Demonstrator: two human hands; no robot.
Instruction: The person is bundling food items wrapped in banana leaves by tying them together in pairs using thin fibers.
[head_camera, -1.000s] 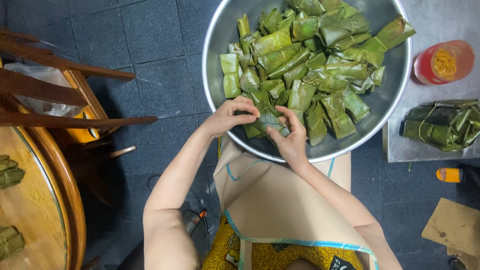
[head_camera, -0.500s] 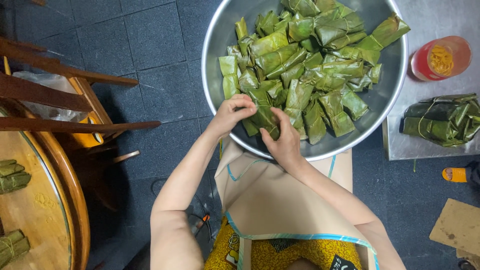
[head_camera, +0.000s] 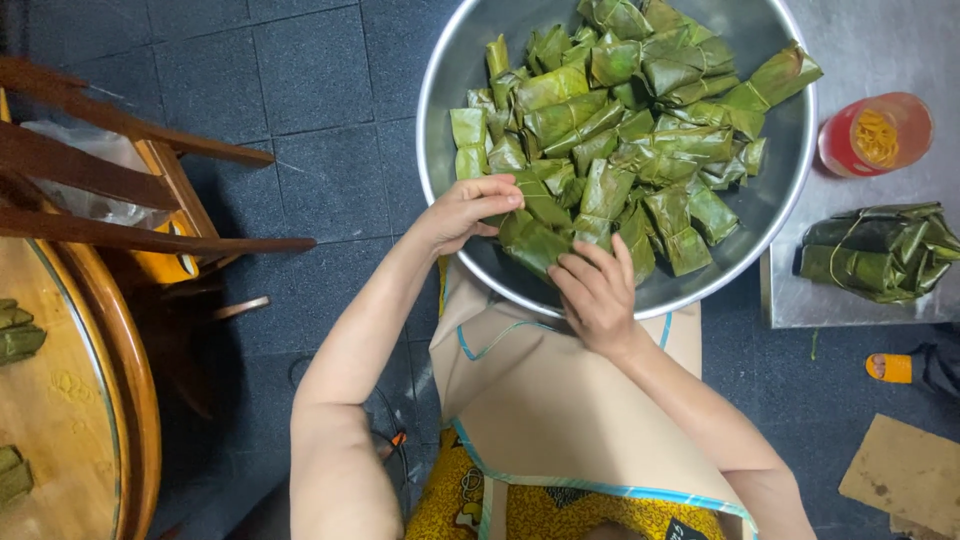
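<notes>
Fingers: left hand (head_camera: 468, 208) curls its fingers (head_camera: 500, 192) closed on a parcel (head_camera: 535, 243); right hand (head_camera: 598, 293) lays spread fingers flat on the same parcel.
Parcel: green leaf wrap, at the near edge of the bowl (head_camera: 445, 75), touching the pile (head_camera: 630, 120).
Change: a second ago both hands pinched a parcel over the rim; now it lies lower, inside the bowl, against the pile.
Meaning: it looks set down among the others.
Around: tray (head_camera: 785, 300) with tied bundle (head_camera: 875, 250) right, red cup (head_camera: 875, 135) beside it; chair (head_camera: 120, 190) and wooden desk (head_camera: 60, 430) left.
</notes>
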